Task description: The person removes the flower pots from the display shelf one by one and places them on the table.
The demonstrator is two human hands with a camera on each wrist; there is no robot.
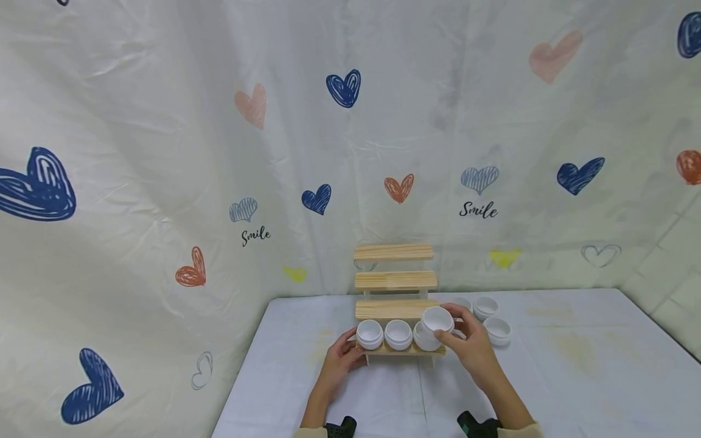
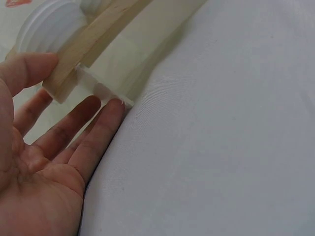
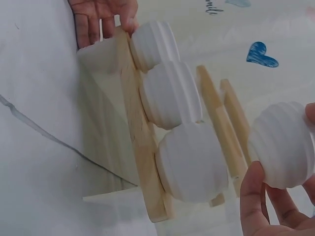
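Observation:
A stepped display rack [image 1: 395,310] of pale wooden boards on clear legs stands on the table. Three white ribbed cups sit side by side on its lowest board: a left cup [image 1: 369,336], a middle cup [image 1: 398,336] and a right cup [image 3: 193,161]. My left hand [image 1: 338,364] holds the left end of that board, thumb on the wood [image 2: 66,73] and fingers by the clear leg. My right hand [image 1: 475,348] grips another white ribbed cup [image 3: 281,145] between thumb and fingers, raised just above the right cup and apart from it in the right wrist view.
More white cups [image 1: 497,331] stand on the table right of the rack, one partly hidden behind my right hand. A white cloth [image 1: 569,377] covers the table. Behind the rack hangs a pale curtain [image 1: 405,134] printed with hearts.

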